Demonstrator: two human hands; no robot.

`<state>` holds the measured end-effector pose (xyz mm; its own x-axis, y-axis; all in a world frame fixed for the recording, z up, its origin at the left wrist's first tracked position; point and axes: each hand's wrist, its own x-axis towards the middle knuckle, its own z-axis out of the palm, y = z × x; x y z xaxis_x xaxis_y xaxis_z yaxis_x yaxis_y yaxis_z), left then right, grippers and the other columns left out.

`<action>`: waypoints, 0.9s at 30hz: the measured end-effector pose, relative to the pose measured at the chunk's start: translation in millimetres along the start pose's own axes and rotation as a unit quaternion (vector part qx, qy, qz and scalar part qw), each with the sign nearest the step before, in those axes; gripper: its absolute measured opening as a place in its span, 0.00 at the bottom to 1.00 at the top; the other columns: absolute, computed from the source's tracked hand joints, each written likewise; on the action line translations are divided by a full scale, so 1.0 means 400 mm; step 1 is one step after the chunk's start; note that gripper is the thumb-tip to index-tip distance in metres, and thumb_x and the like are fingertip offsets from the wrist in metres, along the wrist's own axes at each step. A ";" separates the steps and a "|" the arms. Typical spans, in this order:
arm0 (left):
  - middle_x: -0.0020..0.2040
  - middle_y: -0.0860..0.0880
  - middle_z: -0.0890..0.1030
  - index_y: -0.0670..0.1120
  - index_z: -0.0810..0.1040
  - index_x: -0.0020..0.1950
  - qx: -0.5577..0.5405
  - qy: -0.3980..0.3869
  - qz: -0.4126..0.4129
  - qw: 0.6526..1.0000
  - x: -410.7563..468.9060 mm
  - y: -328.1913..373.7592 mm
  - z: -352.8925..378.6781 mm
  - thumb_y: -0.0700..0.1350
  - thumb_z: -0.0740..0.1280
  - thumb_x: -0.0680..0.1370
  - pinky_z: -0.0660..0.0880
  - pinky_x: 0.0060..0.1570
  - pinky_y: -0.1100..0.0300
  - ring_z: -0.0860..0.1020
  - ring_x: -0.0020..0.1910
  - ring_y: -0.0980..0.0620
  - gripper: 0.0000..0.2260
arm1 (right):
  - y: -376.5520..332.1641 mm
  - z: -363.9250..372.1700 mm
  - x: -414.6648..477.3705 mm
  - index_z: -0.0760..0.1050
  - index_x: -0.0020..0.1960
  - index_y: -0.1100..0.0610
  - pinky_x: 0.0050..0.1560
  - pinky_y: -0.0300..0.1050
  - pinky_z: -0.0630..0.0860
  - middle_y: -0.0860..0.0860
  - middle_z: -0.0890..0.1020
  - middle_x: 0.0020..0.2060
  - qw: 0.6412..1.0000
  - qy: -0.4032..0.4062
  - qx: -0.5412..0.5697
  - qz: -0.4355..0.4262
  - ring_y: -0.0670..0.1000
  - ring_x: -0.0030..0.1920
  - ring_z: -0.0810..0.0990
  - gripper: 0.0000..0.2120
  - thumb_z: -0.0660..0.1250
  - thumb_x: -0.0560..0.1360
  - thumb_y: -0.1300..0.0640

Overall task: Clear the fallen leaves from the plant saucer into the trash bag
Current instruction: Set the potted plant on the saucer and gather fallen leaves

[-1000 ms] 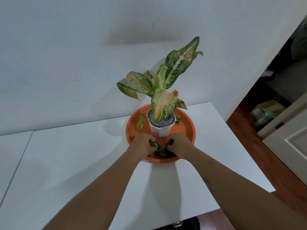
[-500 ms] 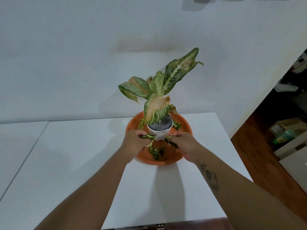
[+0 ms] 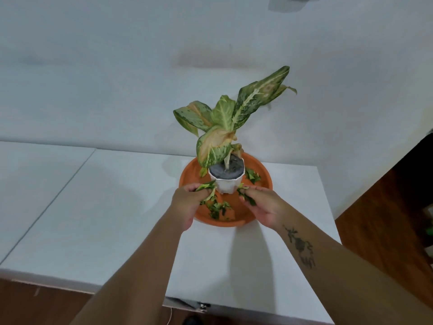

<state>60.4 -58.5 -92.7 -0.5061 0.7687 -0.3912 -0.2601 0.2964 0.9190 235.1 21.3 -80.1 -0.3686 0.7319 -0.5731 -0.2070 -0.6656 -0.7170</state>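
An orange plant saucer point(image 3: 262, 171) sits on the white table, with a white pot point(image 3: 226, 185) and a green speckled plant point(image 3: 225, 120) standing in it. Loose fallen leaves point(image 3: 219, 208) lie in the saucer's near part, and more fallen leaves point(image 3: 253, 177) lie to the right of the pot. My left hand point(image 3: 187, 205) is closed on a bunch of leaves at the saucer's left front. My right hand point(image 3: 262, 205) pinches a few leaves at the right front. No trash bag is in view.
The white table point(image 3: 112, 207) has a seam on the left and ends close behind the saucer at a white wall point(image 3: 140, 78). Brown wooden floor point(image 3: 384, 219) lies past the table's right edge. A metal latch point(image 3: 202, 306) shows at the front edge.
Both hands have lifted from the saucer's front centre and moved apart, each holding leaves. The view has tilted up and shifted left.
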 end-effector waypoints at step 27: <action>0.52 0.45 0.83 0.38 0.79 0.59 -0.298 -0.160 -0.120 0.933 0.045 -0.021 -0.032 0.36 0.68 0.77 0.80 0.48 0.66 0.82 0.48 0.55 0.11 | 0.062 0.058 0.014 0.78 0.61 0.64 0.40 0.35 0.81 0.59 0.81 0.59 0.984 -0.004 0.180 -0.014 0.48 0.49 0.81 0.14 0.68 0.75 0.66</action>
<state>43.0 -54.4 -108.1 -0.1280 0.8783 -0.4606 -0.7938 0.1877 0.5785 206.7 5.5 -92.0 -0.3658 0.7499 -0.5513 -0.5233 -0.6555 -0.5444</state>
